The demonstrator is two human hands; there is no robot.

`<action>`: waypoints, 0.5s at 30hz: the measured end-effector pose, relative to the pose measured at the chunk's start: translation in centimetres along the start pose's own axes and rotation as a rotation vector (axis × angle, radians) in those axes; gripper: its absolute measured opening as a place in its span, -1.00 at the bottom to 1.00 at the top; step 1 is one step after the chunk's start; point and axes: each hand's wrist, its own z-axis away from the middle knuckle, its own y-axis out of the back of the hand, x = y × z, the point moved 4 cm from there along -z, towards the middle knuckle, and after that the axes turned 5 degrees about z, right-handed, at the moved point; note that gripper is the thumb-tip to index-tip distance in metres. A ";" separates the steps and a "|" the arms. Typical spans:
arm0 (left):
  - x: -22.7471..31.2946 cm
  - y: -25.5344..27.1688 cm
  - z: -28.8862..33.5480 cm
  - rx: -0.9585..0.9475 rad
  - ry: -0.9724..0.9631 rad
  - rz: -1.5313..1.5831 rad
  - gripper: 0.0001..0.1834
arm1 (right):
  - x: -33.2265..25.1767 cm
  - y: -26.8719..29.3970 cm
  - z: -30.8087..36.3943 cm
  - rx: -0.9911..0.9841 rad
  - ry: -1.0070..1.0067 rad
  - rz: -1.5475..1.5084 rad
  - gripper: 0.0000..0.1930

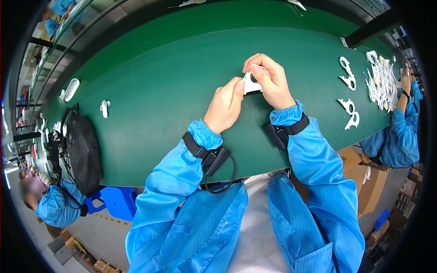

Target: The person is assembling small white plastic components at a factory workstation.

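A small white plastic part (pixel 249 85) with a ring-like opening is held between my two hands above the green bench. My left hand (pixel 224 105) pinches its left edge between thumb and fingers. With curled fingers my right hand (pixel 272 82) grips the ring side from above, covering much of it. Further right on the bench lie two white ring-shaped plastic pieces (pixel 348 73) near the back and a similar pair (pixel 349 113) closer to me.
A pile of white parts (pixel 382 84) lies at the far right, beside a co-worker in blue (pixel 403 132). Left on the green bench (pixel 159 113) are a small white part (pixel 105 108), a white oval piece (pixel 72 89) and a black bag (pixel 83 152). Cardboard boxes (pixel 353 164) stand below right.
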 end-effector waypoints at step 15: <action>-0.7 -0.5 0.5 0.056 -0.109 -0.066 -0.70 | -1.6 1.1 0.5 -0.191 -0.071 0.348 -0.71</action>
